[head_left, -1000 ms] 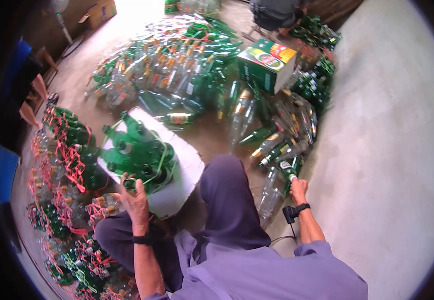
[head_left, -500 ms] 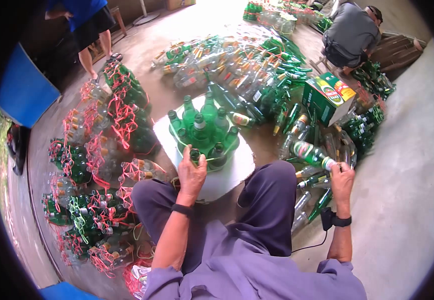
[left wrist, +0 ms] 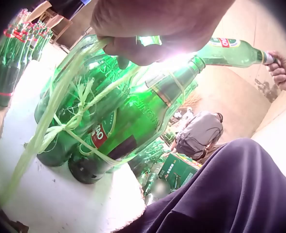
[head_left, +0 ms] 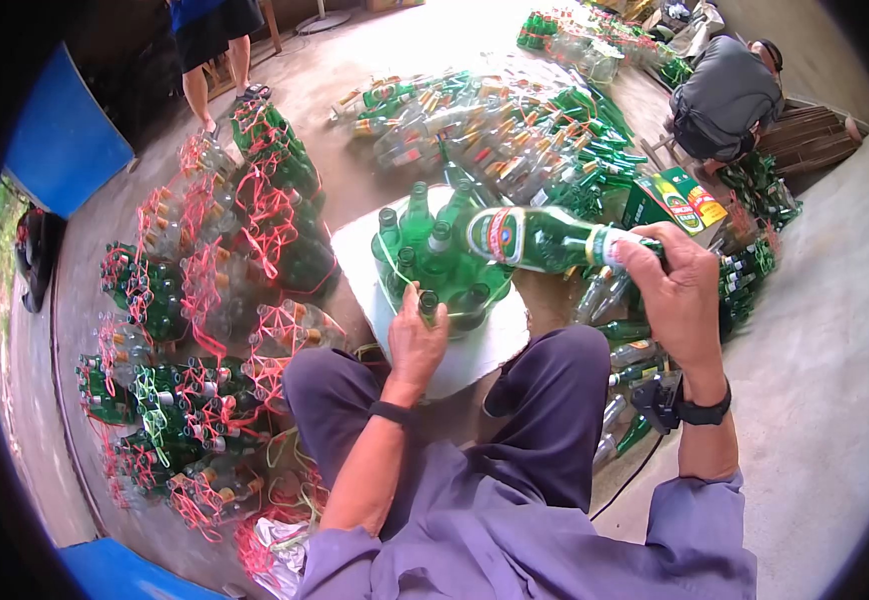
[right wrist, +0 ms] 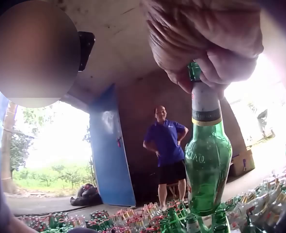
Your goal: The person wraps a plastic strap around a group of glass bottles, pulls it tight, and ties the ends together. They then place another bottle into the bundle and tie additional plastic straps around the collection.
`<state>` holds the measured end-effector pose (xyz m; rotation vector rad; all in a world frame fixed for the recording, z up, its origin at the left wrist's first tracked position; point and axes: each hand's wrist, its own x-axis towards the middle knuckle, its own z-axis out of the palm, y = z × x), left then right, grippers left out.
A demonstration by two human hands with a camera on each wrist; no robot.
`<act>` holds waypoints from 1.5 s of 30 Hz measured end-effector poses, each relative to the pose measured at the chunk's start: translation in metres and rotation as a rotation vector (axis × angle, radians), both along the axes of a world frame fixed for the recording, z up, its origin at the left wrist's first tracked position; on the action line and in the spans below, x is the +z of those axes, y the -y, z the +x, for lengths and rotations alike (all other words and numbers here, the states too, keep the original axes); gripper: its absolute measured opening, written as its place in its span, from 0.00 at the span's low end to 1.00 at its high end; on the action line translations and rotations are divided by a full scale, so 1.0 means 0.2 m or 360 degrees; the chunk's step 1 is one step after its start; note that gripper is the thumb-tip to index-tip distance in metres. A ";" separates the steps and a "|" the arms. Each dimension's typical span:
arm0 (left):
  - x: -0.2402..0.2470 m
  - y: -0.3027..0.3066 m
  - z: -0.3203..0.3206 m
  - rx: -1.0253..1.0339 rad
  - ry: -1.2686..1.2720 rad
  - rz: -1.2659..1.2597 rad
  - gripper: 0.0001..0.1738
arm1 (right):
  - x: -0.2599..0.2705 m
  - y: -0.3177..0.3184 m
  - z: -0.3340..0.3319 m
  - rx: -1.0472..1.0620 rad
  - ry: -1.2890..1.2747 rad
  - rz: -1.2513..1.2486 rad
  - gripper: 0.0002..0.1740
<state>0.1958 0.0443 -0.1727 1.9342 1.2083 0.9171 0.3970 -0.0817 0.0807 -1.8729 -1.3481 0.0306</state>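
My right hand (head_left: 683, 285) grips a green beer bottle (head_left: 540, 238) by its neck, with thumb and fingers at the white neck label. In the head view the bottle lies sideways, its base toward a cluster of upright green bottles (head_left: 417, 245). The right wrist view shows the held bottle's base low over their necks. My left hand (head_left: 417, 345) pinches the neck of the nearest bottle in the cluster. Pale green twine (left wrist: 65, 127) runs around the cluster, knotted at the side, with a strand reaching up to my left fingers. A white board (head_left: 465, 365) lies under the cluster.
Bundles tied with red twine (head_left: 273, 250) crowd the left floor. A big heap of loose bottles (head_left: 455, 130) lies ahead. More bottles and a green carton (head_left: 645, 203) stand at my right, beside the wall. One person (head_left: 730, 100) crouches far right; another (right wrist: 166, 141) stands.
My right hand has brought the green bottle up from the pile at the right and across toward the cluster. The head view has swung left. My left hand stays at the cluster.
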 end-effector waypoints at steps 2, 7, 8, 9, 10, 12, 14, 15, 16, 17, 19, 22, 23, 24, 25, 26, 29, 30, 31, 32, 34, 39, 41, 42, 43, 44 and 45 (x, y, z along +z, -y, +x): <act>-0.02 0.00 0.00 -0.0021 -0.0012 0.0029 0.31 | -0.02 -0.04 -0.03 0.0051 0.0040 -0.0080 0.13; 0.00 0.00 0.00 -0.0012 0.0043 -0.0029 0.31 | -0.06 -0.16 -0.08 0.0151 0.0238 -0.0323 0.15; 0.00 0.00 0.00 -0.0019 0.0047 -0.0037 0.32 | -0.10 -0.19 -0.07 0.0189 0.0250 -0.0250 0.17; 0.00 0.00 0.00 -0.0021 0.0047 -0.0044 0.32 | -0.13 -0.22 -0.06 0.0188 0.0250 -0.0256 0.17; 0.00 0.00 0.00 -0.0012 0.0041 -0.0051 0.32 | -0.15 -0.25 -0.06 0.0200 0.0290 -0.0256 0.18; 0.00 0.00 0.00 -0.0005 0.0034 -0.0063 0.32 | -0.18 -0.31 -0.07 0.0212 0.0330 -0.0261 0.19; 0.01 0.00 0.00 0.0000 0.0030 -0.0042 0.31 | -0.19 -0.38 -0.08 0.0286 0.0368 -0.0361 0.21; 0.01 0.00 0.00 0.0001 0.0028 -0.0048 0.31 | -0.21 -0.41 -0.08 0.0287 0.0364 -0.0367 0.21; 0.01 0.00 0.00 -0.0010 0.0050 -0.0037 0.31 | -0.22 -0.45 -0.08 0.0325 0.0410 -0.0333 0.21; 0.01 0.00 0.00 -0.0019 0.0072 -0.0024 0.31 | -0.22 -0.48 -0.07 0.0363 0.0457 -0.0297 0.21; 0.00 0.00 0.00 -0.0003 0.0094 0.0018 0.30 | -0.22 -0.55 -0.05 0.0378 0.0483 -0.0355 0.20; 0.01 0.00 0.00 -0.0012 0.0109 0.0007 0.30 | -0.20 -0.62 -0.04 0.0340 0.0634 -0.0270 0.21; 0.01 0.00 0.00 -0.0023 0.0096 -0.0038 0.30 | -0.21 -0.62 -0.03 0.0342 0.0635 -0.0273 0.21; 0.01 0.00 0.00 -0.0022 0.0098 -0.0041 0.30 | -0.21 -0.62 -0.02 0.0349 0.0675 -0.0281 0.21; 0.00 0.00 0.00 -0.0020 0.0097 0.0007 0.30 | -0.21 -0.62 -0.01 0.0356 0.0711 -0.0288 0.22; 0.00 0.00 0.00 -0.0019 0.0095 0.0054 0.30 | -0.21 -0.63 -0.01 0.0357 0.0707 -0.0291 0.22; -0.01 0.00 0.00 -0.0021 0.0094 -0.0031 0.30 | -0.18 -0.62 -0.01 0.0328 0.0580 -0.0439 0.23; -0.01 0.00 0.00 -0.0028 0.0092 -0.0032 0.30 | -0.18 -0.63 0.00 0.0323 0.0606 -0.0494 0.23; -0.01 0.00 0.00 -0.0022 0.0104 -0.0034 0.30 | -0.18 -0.63 0.00 0.0321 0.0635 -0.0547 0.24; -0.01 0.00 0.00 -0.0012 0.0115 -0.0036 0.30 | -0.17 -0.63 0.00 0.0324 0.0635 -0.0545 0.24; -0.01 0.00 0.00 -0.0012 0.0111 -0.0030 0.30 | -0.17 -0.64 -0.01 0.0274 0.0693 -0.0601 0.25; 0.00 0.00 0.00 -0.0022 0.0065 -0.0065 0.30 | -0.12 -0.66 -0.09 0.0475 0.0751 -0.0644 0.25; -0.01 0.00 0.00 -0.0023 0.0063 -0.0009 0.30 | -0.11 -0.69 -0.06 0.0573 0.0748 -0.0681 0.24; -0.01 0.00 0.00 -0.0022 0.0064 -0.0006 0.30 | -0.12 -0.71 -0.03 0.0495 0.0696 -0.0697 0.24; -0.01 0.00 0.00 -0.0028 0.0063 -0.0026 0.30 | -0.14 -0.73 0.01 0.0419 0.0646 -0.0712 0.24; 0.00 0.00 0.00 -0.0032 0.0063 -0.0046 0.30 | -0.17 -0.75 0.08 0.0515 0.0686 -0.0780 0.24; 0.00 0.00 0.00 -0.0026 0.0065 -0.0044 0.30 | -0.16 -0.75 0.07 0.0519 0.0690 -0.0777 0.24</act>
